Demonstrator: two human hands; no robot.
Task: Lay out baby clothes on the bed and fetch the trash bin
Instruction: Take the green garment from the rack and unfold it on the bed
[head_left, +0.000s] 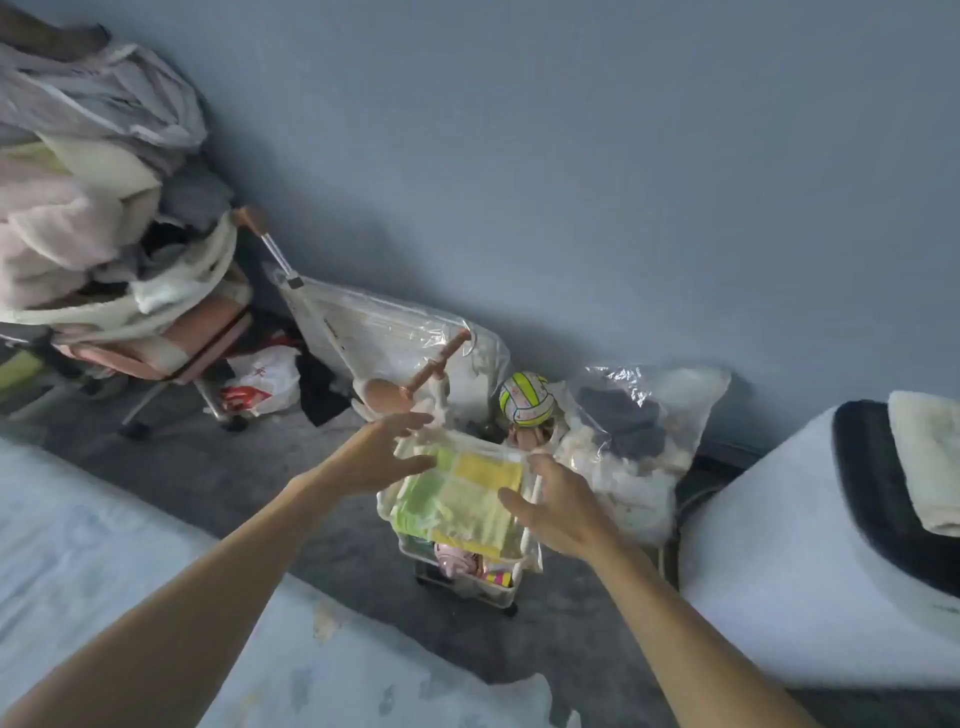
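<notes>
We see a grey carpeted floor (332, 525) beside the bed (78, 519); on it stand a wheeled clear cart (467, 579), clear plastic bags (639, 441), a white shopping bag (262, 382) and a chair (171, 353).

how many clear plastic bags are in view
3: a clear bag of yellow-green fabric on the wheeled bin, a large bag against the wall behind it, a crinkled bag right of the ball. Others may be hidden.

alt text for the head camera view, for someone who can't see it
The person's left hand and right hand reach with spread fingers to either side of a clear bag of folded yellow and green cloth atop a clear bin on the floor. A yellow-and-white ball and a clothes-piled chair stand by the blue wall.
</notes>
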